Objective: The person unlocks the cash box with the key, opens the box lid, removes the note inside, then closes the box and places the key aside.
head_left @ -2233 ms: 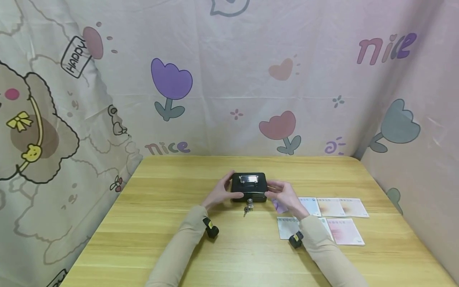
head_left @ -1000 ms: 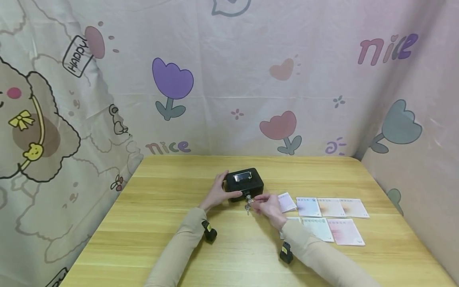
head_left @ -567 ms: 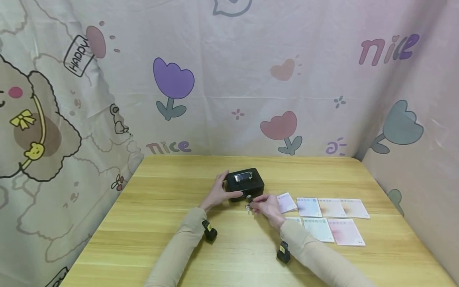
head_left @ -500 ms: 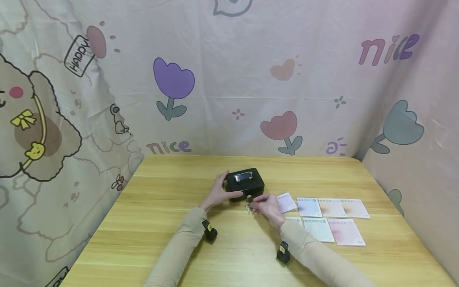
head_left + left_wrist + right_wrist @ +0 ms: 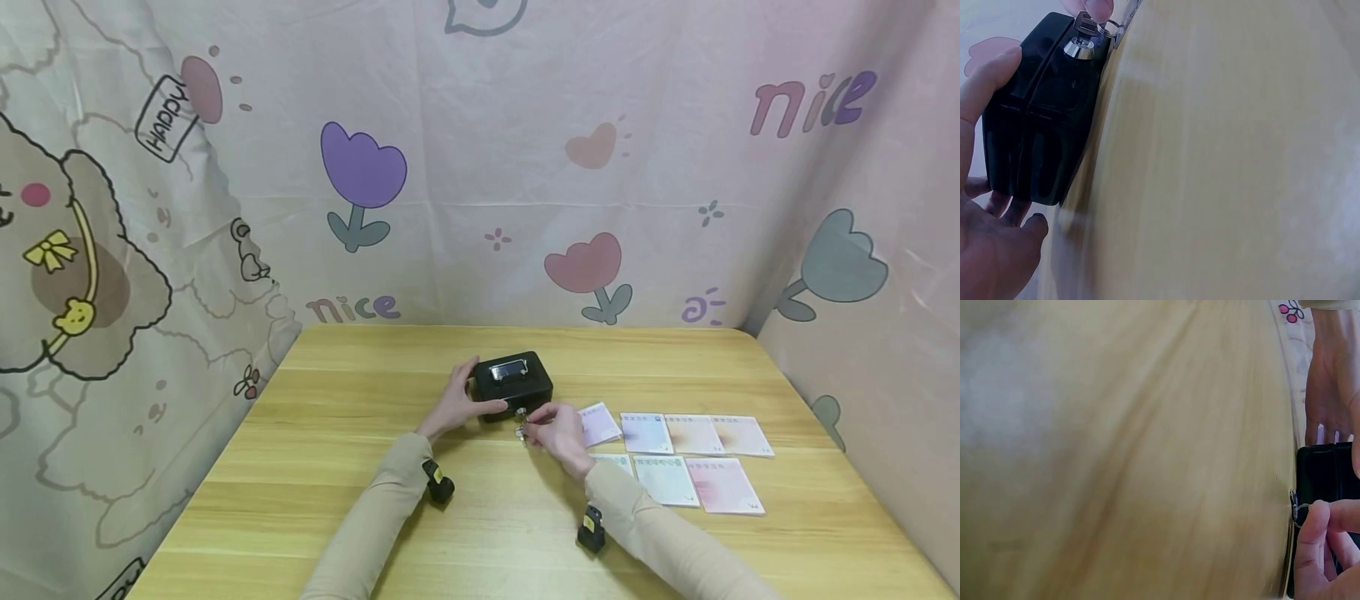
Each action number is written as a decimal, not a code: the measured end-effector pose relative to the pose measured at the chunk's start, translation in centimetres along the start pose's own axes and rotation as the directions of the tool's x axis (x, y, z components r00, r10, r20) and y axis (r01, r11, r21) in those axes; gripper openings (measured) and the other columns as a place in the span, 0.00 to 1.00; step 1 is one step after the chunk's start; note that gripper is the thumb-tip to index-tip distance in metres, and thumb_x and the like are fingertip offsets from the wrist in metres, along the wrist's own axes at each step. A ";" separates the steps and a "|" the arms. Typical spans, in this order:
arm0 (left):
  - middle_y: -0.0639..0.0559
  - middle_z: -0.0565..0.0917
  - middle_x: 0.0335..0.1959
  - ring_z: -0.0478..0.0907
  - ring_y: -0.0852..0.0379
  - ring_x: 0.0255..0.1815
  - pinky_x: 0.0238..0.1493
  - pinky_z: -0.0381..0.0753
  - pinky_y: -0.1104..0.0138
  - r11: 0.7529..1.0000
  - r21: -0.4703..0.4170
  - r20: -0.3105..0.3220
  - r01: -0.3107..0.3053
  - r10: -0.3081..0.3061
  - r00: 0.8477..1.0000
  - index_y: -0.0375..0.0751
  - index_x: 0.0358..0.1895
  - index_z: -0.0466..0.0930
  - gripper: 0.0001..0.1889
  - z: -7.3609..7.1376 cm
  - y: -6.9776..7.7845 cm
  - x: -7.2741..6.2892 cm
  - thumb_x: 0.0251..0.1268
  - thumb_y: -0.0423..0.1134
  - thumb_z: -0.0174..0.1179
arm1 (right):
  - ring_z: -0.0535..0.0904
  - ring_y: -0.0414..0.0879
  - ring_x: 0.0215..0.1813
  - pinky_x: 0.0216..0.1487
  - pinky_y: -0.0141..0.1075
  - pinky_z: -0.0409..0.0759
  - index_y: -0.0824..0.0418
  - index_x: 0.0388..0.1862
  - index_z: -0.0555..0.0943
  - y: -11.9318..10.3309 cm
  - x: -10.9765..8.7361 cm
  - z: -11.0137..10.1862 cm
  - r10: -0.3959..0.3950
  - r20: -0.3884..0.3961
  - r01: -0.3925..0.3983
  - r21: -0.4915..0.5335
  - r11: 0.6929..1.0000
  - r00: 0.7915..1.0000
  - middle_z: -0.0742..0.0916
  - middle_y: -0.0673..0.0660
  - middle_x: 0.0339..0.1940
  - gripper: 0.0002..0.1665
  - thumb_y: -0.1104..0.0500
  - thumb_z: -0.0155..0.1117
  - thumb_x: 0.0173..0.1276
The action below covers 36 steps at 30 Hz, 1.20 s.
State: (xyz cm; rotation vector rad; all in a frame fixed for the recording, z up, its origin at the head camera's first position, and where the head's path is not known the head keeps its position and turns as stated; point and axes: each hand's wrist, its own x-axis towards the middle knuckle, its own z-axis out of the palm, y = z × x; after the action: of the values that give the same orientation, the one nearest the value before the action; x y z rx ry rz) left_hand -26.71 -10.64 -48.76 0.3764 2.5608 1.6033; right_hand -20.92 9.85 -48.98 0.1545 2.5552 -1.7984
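A black cash box (image 5: 534, 382) with a silver handle (image 5: 510, 369) on its closed lid stands on the table, turned slightly. My left hand (image 5: 455, 407) grips its left side, the thumb lying along the front near the lid seam and the other fingers round the side. On the front is a round silver lock (image 5: 1079, 49) with a key (image 5: 1086, 24) in it. Thumb and fingers of my right hand (image 5: 561, 433) pinch that key and cover part of it. From the key's ring (image 5: 1109, 28) hangs a second small key (image 5: 521, 434).
Two rows of banknote stacks lie right of the box: a tilted purple one (image 5: 599, 424), a blue one (image 5: 645, 433), two pale orange-brown ones, then a green one (image 5: 665, 481) and a pink one (image 5: 723, 485) nearer. My right sleeve (image 5: 626, 492) partly covers another stack.
The box has been turned and shifted slightly left. My right hand has left its right side and come down to the key, which it now pinches. The left hand keeps its hold.
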 end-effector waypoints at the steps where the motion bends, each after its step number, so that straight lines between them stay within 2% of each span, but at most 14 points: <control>1: 0.39 0.60 0.75 0.59 0.38 0.77 0.78 0.59 0.39 1.000 0.001 0.000 0.000 0.000 1.000 0.42 0.81 0.50 0.59 0.0 0.0 0.0 0.49 0.51 0.78 | 0.79 0.40 0.19 0.22 0.29 0.81 0.69 0.33 0.85 0.0 0.0 0.0 -0.004 0.002 0.004 -0.008 1.000 1.000 0.88 0.60 0.23 0.07 0.73 0.71 0.55; 10: 0.38 0.61 0.74 0.60 0.37 0.77 0.79 0.58 0.40 1.000 -0.009 -0.004 -0.009 0.009 1.000 0.41 0.81 0.50 0.59 0.2 -0.2 0.1 0.48 0.50 0.78 | 0.82 0.40 0.21 0.24 0.32 0.85 0.67 0.34 0.85 0.1 0.1 -0.1 -0.065 0.028 0.068 -0.104 0.992 0.997 0.89 0.59 0.28 0.07 0.71 0.71 0.55; 16: 0.38 0.60 0.75 0.59 0.37 0.77 0.79 0.58 0.39 1.000 -0.008 -0.004 -0.005 0.004 1.000 0.41 0.81 0.50 0.59 0.2 -0.3 0.1 0.48 0.50 0.79 | 0.82 0.40 0.21 0.24 0.31 0.84 0.68 0.34 0.85 0.2 0.1 -0.2 -0.054 0.007 0.054 -0.082 0.995 0.999 0.89 0.60 0.28 0.07 0.71 0.72 0.55; 25: 0.38 0.60 0.75 0.60 0.37 0.77 0.78 0.59 0.40 1.000 -0.009 -0.004 0.002 -0.002 1.000 0.42 0.81 0.50 0.58 0.2 -0.1 0.0 0.49 0.49 0.78 | 0.84 0.40 0.19 0.25 0.34 0.87 0.72 0.31 0.86 0.0 0.0 -0.1 -0.035 -0.005 0.036 0.027 0.999 0.999 0.89 0.62 0.23 0.05 0.74 0.69 0.54; 36: 0.38 0.59 0.75 0.59 0.37 0.77 0.79 0.59 0.41 1.000 -0.019 -0.005 0.000 0.000 1.000 0.42 0.81 0.49 0.59 0.2 -0.2 0.0 0.50 0.49 0.78 | 0.83 0.40 0.20 0.25 0.33 0.86 0.68 0.31 0.87 -0.2 0.1 0.0 -0.044 -0.017 0.042 -0.063 0.997 0.999 0.90 0.59 0.25 0.04 0.69 0.73 0.57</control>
State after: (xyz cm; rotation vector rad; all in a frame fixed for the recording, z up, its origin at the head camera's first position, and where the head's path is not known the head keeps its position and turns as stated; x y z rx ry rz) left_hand -26.68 -10.57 -48.99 0.3713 2.5473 1.6296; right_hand -21.07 9.81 -48.75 0.1165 2.6436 -1.7363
